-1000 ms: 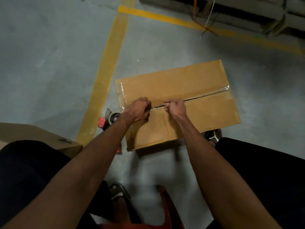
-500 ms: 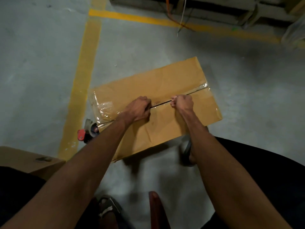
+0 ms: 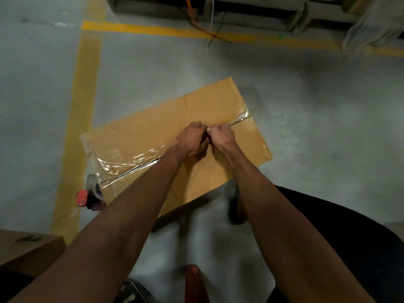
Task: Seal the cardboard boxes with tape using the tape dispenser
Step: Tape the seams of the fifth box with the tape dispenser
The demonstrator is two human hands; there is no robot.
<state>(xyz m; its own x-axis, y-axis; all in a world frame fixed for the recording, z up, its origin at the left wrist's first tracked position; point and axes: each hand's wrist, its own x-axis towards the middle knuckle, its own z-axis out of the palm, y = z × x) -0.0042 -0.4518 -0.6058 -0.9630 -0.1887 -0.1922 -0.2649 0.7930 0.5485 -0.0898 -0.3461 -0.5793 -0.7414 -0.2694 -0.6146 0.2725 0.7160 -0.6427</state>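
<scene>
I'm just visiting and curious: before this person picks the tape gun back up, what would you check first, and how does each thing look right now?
1. Tape dispenser within reach: ok, it lies on the floor at the box's left end.
2. Hands free: not ok, left hand and right hand are curled together at the seam.
3. Cardboard box lying flat: ok.
4. Flaps closed along the seam: cannot tell, the hands cover the middle.
5. Tape on the left part of the seam: not ok, it looks wrinkled.
6. Tape at the right end: ok, a short piece is stuck.
</scene>
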